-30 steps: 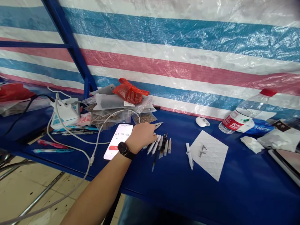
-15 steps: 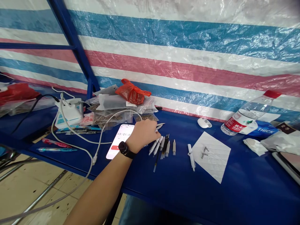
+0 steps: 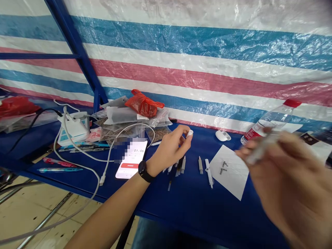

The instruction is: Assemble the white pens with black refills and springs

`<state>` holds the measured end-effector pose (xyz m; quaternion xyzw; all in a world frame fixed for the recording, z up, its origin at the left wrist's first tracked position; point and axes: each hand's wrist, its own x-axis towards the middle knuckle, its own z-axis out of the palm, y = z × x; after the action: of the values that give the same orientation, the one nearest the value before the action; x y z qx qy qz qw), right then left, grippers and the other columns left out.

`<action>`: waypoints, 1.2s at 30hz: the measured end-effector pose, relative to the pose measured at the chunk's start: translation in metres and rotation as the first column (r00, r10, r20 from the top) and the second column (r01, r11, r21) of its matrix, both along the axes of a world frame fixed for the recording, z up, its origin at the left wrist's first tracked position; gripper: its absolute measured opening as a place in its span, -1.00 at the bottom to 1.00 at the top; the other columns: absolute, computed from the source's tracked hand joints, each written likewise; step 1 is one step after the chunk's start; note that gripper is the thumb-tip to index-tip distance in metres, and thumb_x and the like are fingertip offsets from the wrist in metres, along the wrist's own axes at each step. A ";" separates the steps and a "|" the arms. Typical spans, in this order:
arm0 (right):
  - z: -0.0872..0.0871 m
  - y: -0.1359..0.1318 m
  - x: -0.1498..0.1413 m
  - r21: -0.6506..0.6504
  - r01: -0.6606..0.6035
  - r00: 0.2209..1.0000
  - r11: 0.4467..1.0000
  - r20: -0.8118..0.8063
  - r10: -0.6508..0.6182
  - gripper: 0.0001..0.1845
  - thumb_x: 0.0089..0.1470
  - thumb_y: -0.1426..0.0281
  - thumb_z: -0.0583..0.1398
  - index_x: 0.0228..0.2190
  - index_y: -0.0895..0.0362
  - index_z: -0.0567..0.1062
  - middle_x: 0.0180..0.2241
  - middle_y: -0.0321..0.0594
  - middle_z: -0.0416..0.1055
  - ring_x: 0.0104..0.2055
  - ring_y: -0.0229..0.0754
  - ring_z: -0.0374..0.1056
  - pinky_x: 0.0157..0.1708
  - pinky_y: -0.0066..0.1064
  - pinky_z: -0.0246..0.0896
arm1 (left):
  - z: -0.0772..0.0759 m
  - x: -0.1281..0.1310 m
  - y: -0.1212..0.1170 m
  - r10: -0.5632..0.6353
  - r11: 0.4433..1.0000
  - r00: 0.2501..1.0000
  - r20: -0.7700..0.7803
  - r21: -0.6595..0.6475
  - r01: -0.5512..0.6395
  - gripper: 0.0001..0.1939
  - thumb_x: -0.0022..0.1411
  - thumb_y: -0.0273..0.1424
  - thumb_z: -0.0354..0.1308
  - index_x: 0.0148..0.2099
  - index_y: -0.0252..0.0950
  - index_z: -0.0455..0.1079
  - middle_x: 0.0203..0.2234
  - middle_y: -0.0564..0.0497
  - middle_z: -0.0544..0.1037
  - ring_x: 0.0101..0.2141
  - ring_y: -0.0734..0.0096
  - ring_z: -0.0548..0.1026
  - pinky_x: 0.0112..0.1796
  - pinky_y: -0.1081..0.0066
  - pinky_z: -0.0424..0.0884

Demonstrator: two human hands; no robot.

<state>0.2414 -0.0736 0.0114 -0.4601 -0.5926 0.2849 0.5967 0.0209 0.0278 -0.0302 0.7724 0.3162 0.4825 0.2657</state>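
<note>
My left hand (image 3: 168,150) is pinching a small white cap (image 3: 190,133) in its fingertips, up above the blue bench (image 3: 233,218), and my right hand (image 3: 287,180) grips a clear plastic tube (image 3: 260,148), kinda blurry though. Pen parts (image 3: 179,167) lie on the bench between my hands, just left of a white paper sheet (image 3: 234,180).

We find left hand (image 3: 169,150) above row of pen parts (image 3: 178,167), small gap between them. Phone (image 3: 131,159) and white charging cable (image 3: 103,180) obstruct route toward left. Pile of plastic bags (image 3: 129,121) stands behind hand; striped tarp wall (image 3: 181,79) closes far side. We note narrow gap between pen parts and white paper sheet (image 3: 228,171), crossed by white tube (image 3: 209,173). Right hand (image 3: 285,176) hangs over sheet edge, obstructing line to water bottle (image 3: 272,121).
</note>
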 end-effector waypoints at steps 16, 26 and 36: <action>-0.033 0.072 0.070 -0.466 0.161 0.534 0.870 0.783 0.320 -0.72 0.04 0.10 0.19 -0.48 0.04 0.53 -0.64 -0.31 0.25 -0.58 -0.16 0.19 -0.56 -0.36 -0.02 | -0.014 0.021 -0.005 0.012 0.902 0.958 0.286 -0.417 0.113 -0.86 0.50 -0.29 -0.05 -0.15 -0.17 0.06 -0.56 0.23 0.05 -0.61 0.57 0.03 -0.57 0.52 0.04; -0.033 0.080 0.064 -0.580 0.253 0.524 0.774 0.755 0.394 -0.71 0.05 0.19 0.14 -0.38 0.12 0.55 -0.47 -0.21 0.36 -0.42 -0.12 0.30 -0.43 -0.37 0.09 | -0.017 0.027 -0.010 -0.055 0.961 0.996 0.074 -0.268 0.073 -0.81 0.47 -0.23 -0.06 -0.20 -0.20 0.12 -0.57 0.21 0.13 -0.58 0.52 0.13 -0.52 0.44 0.03; -0.026 0.076 0.074 -0.570 0.166 0.696 0.805 0.646 0.314 -0.52 -0.07 -0.06 0.17 -0.42 0.13 0.51 -0.51 -0.30 0.24 -0.45 -0.17 0.18 -0.44 -0.35 0.03 | -0.016 0.028 -0.014 -0.129 0.926 0.987 0.093 -0.345 0.153 -0.77 0.46 -0.18 -0.05 -0.21 -0.20 0.13 -0.56 0.22 0.12 -0.58 0.52 0.11 -0.52 0.45 0.05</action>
<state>0.3152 0.0020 -0.0146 -0.6687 -0.6768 0.2777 0.1331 0.0493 0.0137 -0.0463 0.7161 0.3316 0.4242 0.4441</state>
